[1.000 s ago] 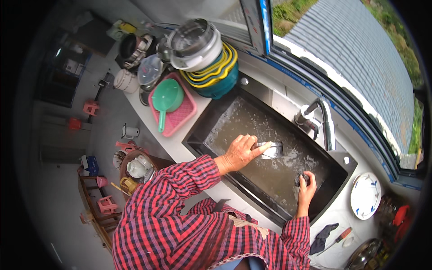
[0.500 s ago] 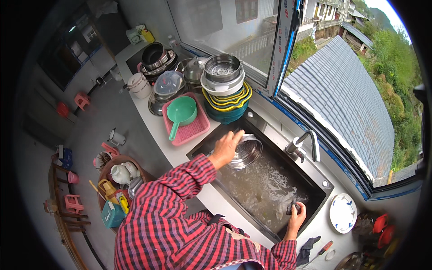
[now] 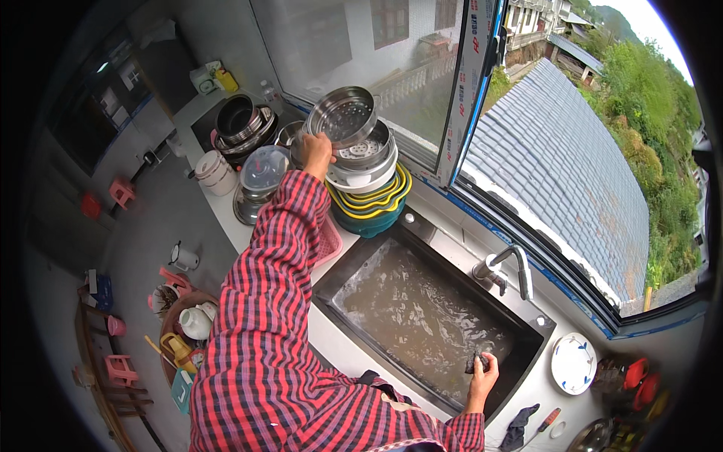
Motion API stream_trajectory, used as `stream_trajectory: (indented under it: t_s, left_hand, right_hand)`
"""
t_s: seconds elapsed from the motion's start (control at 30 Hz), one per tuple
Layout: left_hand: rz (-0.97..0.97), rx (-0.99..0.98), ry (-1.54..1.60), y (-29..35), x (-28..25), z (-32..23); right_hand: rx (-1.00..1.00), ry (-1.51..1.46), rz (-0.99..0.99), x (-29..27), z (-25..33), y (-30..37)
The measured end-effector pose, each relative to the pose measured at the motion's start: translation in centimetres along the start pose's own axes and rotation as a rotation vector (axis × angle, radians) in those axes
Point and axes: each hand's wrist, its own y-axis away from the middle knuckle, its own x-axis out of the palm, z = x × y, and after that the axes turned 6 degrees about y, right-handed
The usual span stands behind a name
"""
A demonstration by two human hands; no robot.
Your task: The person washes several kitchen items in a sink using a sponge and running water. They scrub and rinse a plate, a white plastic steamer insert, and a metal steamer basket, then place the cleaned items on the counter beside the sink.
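My left hand [image 3: 318, 153] is closed on the rim of a shiny steel steamer basket [image 3: 343, 113] with holes in its bottom. The basket is tilted over another perforated steel pan [image 3: 364, 154], which tops a stack of white basins [image 3: 363, 178] and yellow-rimmed green ones [image 3: 370, 215]; whether the two metal pieces touch, I cannot tell. Over the near right part of the sink [image 3: 331, 297], my right hand [image 3: 483, 379] grips a dark, crumpled scouring pad [image 3: 477, 360] just above the murky water [image 3: 407, 301].
A chrome faucet [image 3: 512, 267] stands behind the sink, beside the open window [image 3: 459, 90]. Right of the sink lie a white plate [image 3: 574, 364], a dark cloth [image 3: 520, 428] and a red-handled tool [image 3: 550, 419]. Pots [image 3: 237, 120] and a clear lid [image 3: 265, 167] crowd the far left counter.
My left hand has lifted the steel steamer basket out of the sink and carried it up and left over the stack. The right hand stays by the water with the scouring pad.
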Motion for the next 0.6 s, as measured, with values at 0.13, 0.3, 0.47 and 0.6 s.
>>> stream_trajectory:
  t_s: [0.13,0.3,0.47,0.6]
  left_hand:
    - [0.077,0.006,-0.309,-1.6,0.5,0.1]
    - [0.116,0.112,-0.627,-3.4,0.5,-0.4]
    - [0.121,0.134,-0.687,-4.1,1.0,1.0]
    - [0.074,0.212,-0.727,-4.3,1.3,2.1]
  right_hand:
    - [-0.003,0.006,-0.024,0.3,0.1,0.0]
    - [-0.017,-0.032,-0.056,0.6,0.1,0.3]
    - [0.042,-0.002,-0.034,0.9,-0.2,0.5]
    - [0.059,-0.050,-0.026,1.0,-0.4,0.5]
